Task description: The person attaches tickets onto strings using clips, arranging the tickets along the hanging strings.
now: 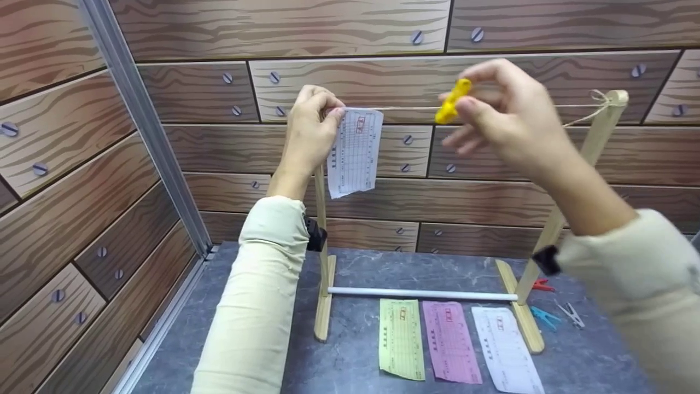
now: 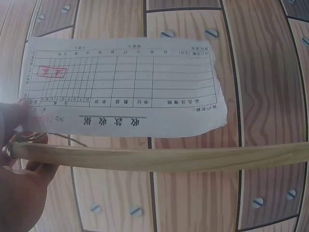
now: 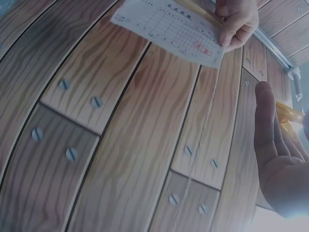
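Observation:
My left hand (image 1: pixel 314 123) pinches the top edge of a white receipt slip (image 1: pixel 355 153) against the string (image 1: pixel 407 108), close to the left post. The slip hangs down; its print and red stamp show in the left wrist view, where the slip (image 2: pixel 125 87) lies beside the wooden post (image 2: pixel 145 157). My right hand (image 1: pixel 508 115) is raised to the right of the slip and pinches a yellow clothespin (image 1: pixel 454 101) between thumb and fingers. In the right wrist view the yellow clothespin (image 3: pixel 289 113) is partly hidden by the fingers.
On the grey tabletop (image 1: pixel 262 306) lie a green slip (image 1: pixel 402 339), a pink slip (image 1: pixel 451 342) and another white slip (image 1: pixel 507 350). Red (image 1: pixel 542 285), blue (image 1: pixel 545 317) and grey (image 1: pixel 571 314) clothespins lie by the right post (image 1: pixel 593 137). A white rod (image 1: pixel 421 294) joins the stand's feet.

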The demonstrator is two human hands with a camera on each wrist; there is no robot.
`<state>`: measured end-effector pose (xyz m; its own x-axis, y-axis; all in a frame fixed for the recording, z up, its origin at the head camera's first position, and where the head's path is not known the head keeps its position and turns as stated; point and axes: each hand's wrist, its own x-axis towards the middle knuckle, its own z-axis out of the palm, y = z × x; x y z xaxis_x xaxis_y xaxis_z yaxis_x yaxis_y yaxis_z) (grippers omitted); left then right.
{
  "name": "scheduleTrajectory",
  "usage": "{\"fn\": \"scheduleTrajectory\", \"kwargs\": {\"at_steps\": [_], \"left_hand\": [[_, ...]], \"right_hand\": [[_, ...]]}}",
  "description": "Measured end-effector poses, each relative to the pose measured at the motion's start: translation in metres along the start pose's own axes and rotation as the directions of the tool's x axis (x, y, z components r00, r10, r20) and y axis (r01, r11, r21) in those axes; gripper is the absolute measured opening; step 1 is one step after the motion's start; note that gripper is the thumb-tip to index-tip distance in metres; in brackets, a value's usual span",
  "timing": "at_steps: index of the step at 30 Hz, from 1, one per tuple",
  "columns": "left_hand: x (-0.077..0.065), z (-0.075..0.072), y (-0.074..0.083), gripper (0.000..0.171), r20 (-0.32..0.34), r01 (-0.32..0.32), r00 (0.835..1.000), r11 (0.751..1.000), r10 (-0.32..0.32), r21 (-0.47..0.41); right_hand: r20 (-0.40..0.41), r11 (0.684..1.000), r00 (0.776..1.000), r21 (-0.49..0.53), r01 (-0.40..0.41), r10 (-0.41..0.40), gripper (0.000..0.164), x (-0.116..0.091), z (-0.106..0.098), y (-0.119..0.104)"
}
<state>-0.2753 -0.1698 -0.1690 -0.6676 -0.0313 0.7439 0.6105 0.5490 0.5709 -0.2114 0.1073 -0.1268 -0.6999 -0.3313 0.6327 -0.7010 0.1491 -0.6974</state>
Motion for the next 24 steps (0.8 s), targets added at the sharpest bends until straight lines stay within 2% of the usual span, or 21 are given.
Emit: {"fn": "scheduleTrajectory", "kwargs": {"at_steps": [6,11,14,17,24], "left_hand": [[-0.001,0.001,0.000,0.005,0.024,0.001,1.000,1.000,-0.001,0.009],[-0.001,0.002,-0.001,0.005,0.027,0.005,1.000,0.999,-0.006,0.036],[-0.001,0.001,-0.001,0.006,0.029,0.024,0.999,0.998,-0.025,0.057],[-0.002,0.000,0.000,0.006,0.030,0.036,0.999,0.996,-0.038,0.086],[-0.003,0.000,0.002,0.005,0.046,0.034,0.998,0.993,-0.039,0.109]], "right_hand": [[-0.083,1.000,0.997,0.006,-0.002,0.003,0.015,0.025,0.029,-0.002],[-0.188,0.999,0.982,0.042,0.002,0.006,0.004,0.044,0.052,0.001],[-0.239,0.998,0.971,0.048,0.041,-0.028,0.008,0.057,0.067,0.003],[-0.251,0.998,0.967,0.046,0.051,-0.038,0.014,0.068,0.079,0.006],[-0.239,0.993,0.971,-0.121,-0.011,-0.019,0.012,0.076,0.094,0.016]]}}
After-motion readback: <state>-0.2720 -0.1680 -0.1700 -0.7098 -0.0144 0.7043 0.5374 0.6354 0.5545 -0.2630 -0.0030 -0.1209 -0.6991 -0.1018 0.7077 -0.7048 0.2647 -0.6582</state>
